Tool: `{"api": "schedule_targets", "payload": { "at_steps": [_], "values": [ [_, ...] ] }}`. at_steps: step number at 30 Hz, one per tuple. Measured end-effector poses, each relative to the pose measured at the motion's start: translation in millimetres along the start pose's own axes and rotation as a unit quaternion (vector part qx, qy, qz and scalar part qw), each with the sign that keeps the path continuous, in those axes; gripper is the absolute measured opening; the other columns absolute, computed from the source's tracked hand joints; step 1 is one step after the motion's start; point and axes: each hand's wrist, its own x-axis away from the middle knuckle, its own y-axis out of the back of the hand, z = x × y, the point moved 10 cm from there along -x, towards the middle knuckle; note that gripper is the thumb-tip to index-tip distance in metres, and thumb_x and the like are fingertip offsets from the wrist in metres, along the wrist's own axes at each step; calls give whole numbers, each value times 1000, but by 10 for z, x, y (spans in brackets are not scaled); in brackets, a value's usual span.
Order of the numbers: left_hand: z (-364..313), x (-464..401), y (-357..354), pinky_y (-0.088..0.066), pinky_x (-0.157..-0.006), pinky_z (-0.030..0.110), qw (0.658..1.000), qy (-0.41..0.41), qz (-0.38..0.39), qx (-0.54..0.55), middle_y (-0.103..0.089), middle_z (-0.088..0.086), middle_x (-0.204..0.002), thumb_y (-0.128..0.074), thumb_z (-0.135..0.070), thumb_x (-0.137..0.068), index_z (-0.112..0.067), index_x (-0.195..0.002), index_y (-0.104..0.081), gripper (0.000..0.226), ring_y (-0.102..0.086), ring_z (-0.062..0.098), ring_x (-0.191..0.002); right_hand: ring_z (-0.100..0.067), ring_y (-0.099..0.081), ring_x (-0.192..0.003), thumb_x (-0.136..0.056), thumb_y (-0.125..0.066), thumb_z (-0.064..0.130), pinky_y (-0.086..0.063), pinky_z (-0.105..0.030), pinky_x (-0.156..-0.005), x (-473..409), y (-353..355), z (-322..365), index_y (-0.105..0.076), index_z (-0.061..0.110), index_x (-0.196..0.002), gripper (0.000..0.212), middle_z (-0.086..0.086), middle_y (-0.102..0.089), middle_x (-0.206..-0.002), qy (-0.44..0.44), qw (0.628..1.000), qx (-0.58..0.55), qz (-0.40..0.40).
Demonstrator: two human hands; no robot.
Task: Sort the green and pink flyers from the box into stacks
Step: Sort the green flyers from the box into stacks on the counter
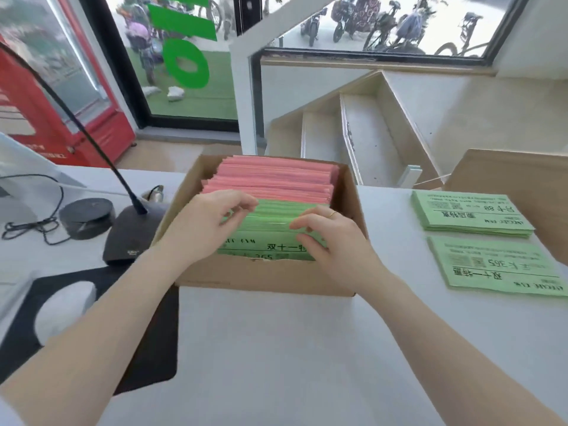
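Note:
An open cardboard box point(264, 278) stands on the white table, packed with upright flyers: pink flyers point(273, 176) in the far half, green flyers point(270, 222) in the near half. My left hand point(206, 224) reaches into the box from the left, its fingers curled over the top edges of the green flyers. My right hand point(332, 238) comes in from the right, its curled fingers pinching the tops of the same green flyers. Two green stacks lie on the table at the right: a thick far stack point(470, 215) and a thin near stack point(495, 265).
A desk microphone point(129, 232) with a long gooseneck stands left of the box, beside a round black device point(86, 216) with cables. A black mouse pad point(147, 333) with a white mouse point(63, 312) lies at the near left. A second cardboard flap point(516, 189) rises at the far right.

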Motion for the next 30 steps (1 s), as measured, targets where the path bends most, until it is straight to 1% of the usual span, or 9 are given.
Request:
{"api": "schedule_targets", "payload": {
  "at_steps": [3, 6, 10, 16, 19, 24, 27, 28, 30],
  "values": [
    [418, -34, -50, -41, -95, 25, 993, -39, 93, -63, -65, -2, -115, -63, -14, -87, -14, -119, -63, 32, -57, 10, -105, -20, -57, -104, -90, -57, 11, -44, -31, -89, -149, -315, 149, -66, 13, -112, 24, 1, -61, -114, -22, 999, 22, 18],
    [553, -35, -106, -34, -99, 21, 986, -69, 142, -56, -60, 0, -125, -61, -19, -88, -15, -118, -64, 30, -54, 15, -117, -27, -57, -106, -86, -61, 6, -41, -29, -88, -251, -524, 246, -66, 10, -113, 27, -3, -65, -115, -26, 995, 92, 29],
    [590, -20, -111, -35, -101, 26, 986, -91, 135, -39, -59, 1, -128, -58, -20, -91, -15, -118, -64, 29, -52, 17, -121, -31, -64, -87, -74, -66, 1, -51, -35, -74, -282, -642, 329, -71, 8, -102, 29, -5, -71, -99, -8, 984, 173, 34],
    [682, -26, -163, -33, -107, 31, 987, -75, 138, -30, -51, -7, -137, -52, -30, -93, -23, -125, -58, 33, -41, 10, -130, -28, -57, -69, -70, -70, 6, -49, -33, -67, -283, -686, 327, -70, 8, -93, 22, -6, -70, -80, -21, 978, 201, 51],
    [694, -9, -203, -32, -108, 30, 984, -82, 155, -39, -46, -9, -140, -51, -34, -93, -24, -130, -54, 38, -35, 8, -133, -24, -48, -74, -77, -72, 18, -45, -33, -68, -311, -666, 294, -71, 12, -95, 18, -3, -71, -80, -60, 963, 246, 88],
    [608, 3, -139, -24, -112, 29, 984, -123, 129, -25, -45, -6, -141, -44, -44, -92, -20, -129, -55, 45, -31, 11, -136, -22, -41, -92, -93, -51, 26, -23, -29, -71, -364, -797, 192, -64, 18, -108, 21, -4, -66, -94, -103, 904, 366, 198],
    [427, 90, -62, -33, -102, 33, 975, -187, 119, -3, -60, 2, -124, -38, -56, -83, -12, -117, -63, 61, -50, 19, -121, -25, -50, -85, -84, -64, 20, -30, -31, -69, -349, -691, 334, -66, 12, -91, 10, -1, -67, -83, -63, 905, 406, 115],
    [351, 148, -24, -41, -93, 35, 973, -207, 99, -24, -66, 4, -113, -41, -55, -80, -10, -111, -66, 60, -61, 23, -106, -26, -54, -78, -77, -70, 17, -35, -32, -66, -314, -604, 377, -66, 11, -82, 9, 1, -66, -74, -55, 912, 402, 65],
    [227, 231, 117, -50, -72, 34, 975, -216, 38, -47, -71, 4, -93, -46, -46, -79, -9, -101, -68, 48, -68, 27, -76, -25, -55, -80, -76, -63, 16, -38, -33, -70, -217, -404, 500, -63, 11, -76, 5, 3, -64, -71, -38, 924, 379, -31]
  ]
}}
